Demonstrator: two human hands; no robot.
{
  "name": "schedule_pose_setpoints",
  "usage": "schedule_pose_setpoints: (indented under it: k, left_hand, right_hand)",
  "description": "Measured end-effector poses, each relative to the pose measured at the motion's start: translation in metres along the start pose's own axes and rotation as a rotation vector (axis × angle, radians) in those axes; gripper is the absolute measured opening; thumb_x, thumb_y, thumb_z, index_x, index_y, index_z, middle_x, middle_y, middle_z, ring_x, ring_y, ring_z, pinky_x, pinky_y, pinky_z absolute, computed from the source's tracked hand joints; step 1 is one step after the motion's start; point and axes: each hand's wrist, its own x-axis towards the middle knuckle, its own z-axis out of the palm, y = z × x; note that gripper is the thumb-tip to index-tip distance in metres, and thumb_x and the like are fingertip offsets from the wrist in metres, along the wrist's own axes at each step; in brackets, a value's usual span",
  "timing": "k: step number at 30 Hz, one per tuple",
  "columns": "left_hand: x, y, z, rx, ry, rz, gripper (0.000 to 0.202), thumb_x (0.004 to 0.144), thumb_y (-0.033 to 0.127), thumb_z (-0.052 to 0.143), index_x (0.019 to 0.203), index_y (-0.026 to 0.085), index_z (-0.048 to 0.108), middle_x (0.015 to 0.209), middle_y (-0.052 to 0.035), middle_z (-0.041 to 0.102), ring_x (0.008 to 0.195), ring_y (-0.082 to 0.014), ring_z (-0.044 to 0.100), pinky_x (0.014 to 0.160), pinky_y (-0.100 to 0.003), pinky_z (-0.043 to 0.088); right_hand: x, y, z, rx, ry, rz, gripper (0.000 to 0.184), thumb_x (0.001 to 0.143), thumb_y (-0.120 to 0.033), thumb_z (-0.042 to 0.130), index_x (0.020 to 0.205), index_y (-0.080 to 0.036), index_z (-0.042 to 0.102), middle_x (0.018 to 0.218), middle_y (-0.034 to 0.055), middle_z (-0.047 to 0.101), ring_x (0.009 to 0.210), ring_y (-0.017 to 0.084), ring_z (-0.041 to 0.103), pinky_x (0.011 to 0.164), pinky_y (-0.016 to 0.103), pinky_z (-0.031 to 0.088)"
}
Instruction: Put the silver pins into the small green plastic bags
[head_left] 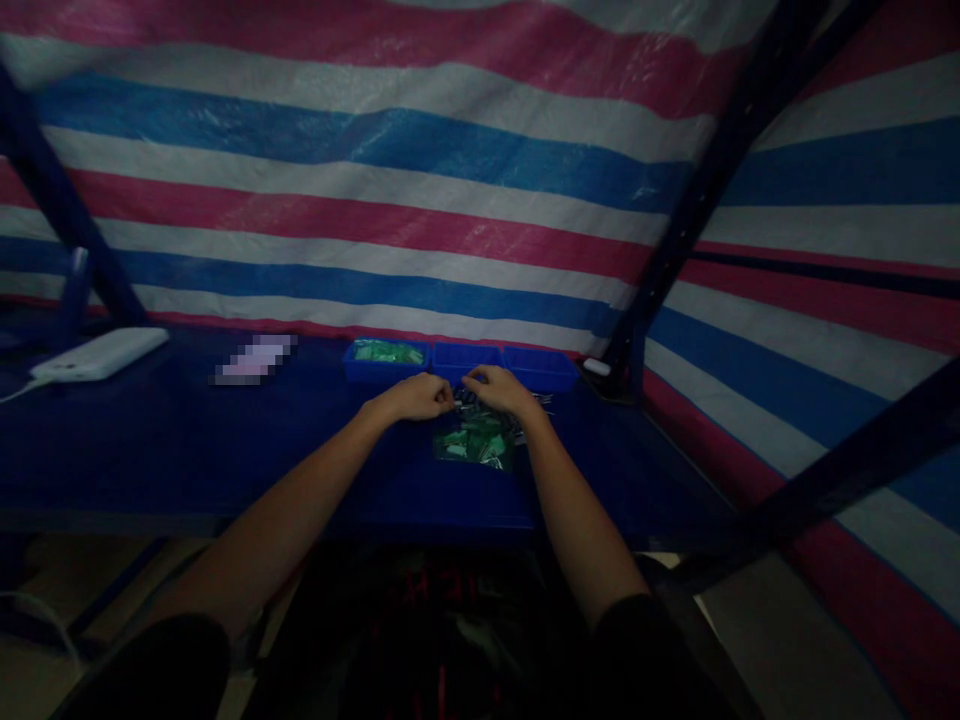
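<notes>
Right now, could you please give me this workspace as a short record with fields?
hands: left hand and right hand close together, fingers bent; grip too dark to tell
beside right hand: small loose pieces, too dim to identify
nearer the person: green packaging on the blue table
behind hands: three blue trays in a row; the leftmost holds more green packaging
far left: white device with a cable
backdrop: striped sheet
lighting: dim

A blue counter (150, 440) spans the frame's middle. On it lie a white box (105, 356) at left, a blurred pink item (253, 360), and, near centre, 3 blue trays (469, 355), green packets (475, 444) and thin pieces (541, 401).
</notes>
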Motion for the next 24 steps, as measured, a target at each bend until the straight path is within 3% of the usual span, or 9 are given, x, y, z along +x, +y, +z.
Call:
schedule_pose_setpoints:
  k: [4,7,13,17,20,24]
  left_hand:
    - [0.002,-0.005,-0.008,-0.084,0.162,0.006,0.029,0.080,0.033,0.038,0.077,0.016,0.060,0.072,-0.0029,0.063,0.066,-0.0149,0.056,0.060,-0.023,0.040]
    - [0.004,-0.006,-0.010,-0.207,0.200,0.000,0.034,0.083,0.036,0.031,0.073,0.015,0.056,0.065,-0.0019,0.059,0.063,-0.0145,0.053,0.058,-0.024,0.040]
    - [0.002,0.003,-0.011,-0.400,0.233,-0.045,0.032,0.084,0.037,0.033,0.079,0.014,0.055,0.069,-0.0031,0.058,0.063,-0.0139,0.055,0.057,-0.025,0.043]
    - [0.000,0.010,-0.011,-0.284,0.406,0.100,0.025,0.076,0.031,0.049,0.095,0.015,0.054,0.088,-0.0055,0.062,0.076,-0.0149,0.057,0.066,-0.026,0.045]
    - [-0.001,0.012,-0.008,-0.181,0.451,0.157,0.022,0.075,0.028,0.052,0.093,0.016,0.054,0.087,-0.0047,0.062,0.074,-0.0145,0.057,0.066,-0.026,0.045]
    - [-0.001,0.012,-0.007,-0.128,0.509,0.122,0.021,0.081,0.030,0.044,0.090,0.015,0.056,0.083,-0.0050,0.063,0.072,-0.0150,0.057,0.065,-0.026,0.043]
  right_hand:
    - [-0.001,-0.007,0.001,0.113,0.041,-0.130,0.033,0.079,-0.037,0.051,0.102,-0.015,0.060,0.072,0.0023,0.062,0.064,0.012,0.055,0.061,0.023,0.041]
    - [-0.001,-0.011,0.003,0.176,0.075,-0.240,0.029,0.077,-0.028,0.054,0.103,-0.015,0.058,0.071,-0.0002,0.060,0.064,0.011,0.053,0.062,0.022,0.040]
    - [0.000,-0.016,0.005,0.145,0.195,-0.194,0.022,0.082,-0.031,0.046,0.084,-0.016,0.060,0.067,-0.0008,0.058,0.062,0.011,0.050,0.058,0.021,0.035]
    - [0.001,-0.017,0.004,0.110,0.253,-0.107,0.033,0.085,-0.036,0.038,0.068,-0.015,0.058,0.056,-0.0018,0.052,0.055,0.010,0.046,0.052,0.021,0.029]
    - [0.002,-0.018,0.005,0.125,0.221,-0.120,0.037,0.086,-0.037,0.035,0.063,-0.015,0.056,0.055,-0.0015,0.051,0.055,0.010,0.046,0.051,0.021,0.028]
    - [0.000,-0.019,0.006,0.191,0.228,-0.140,0.033,0.085,-0.039,0.036,0.078,-0.016,0.059,0.060,-0.0014,0.054,0.057,0.011,0.049,0.054,0.021,0.032]
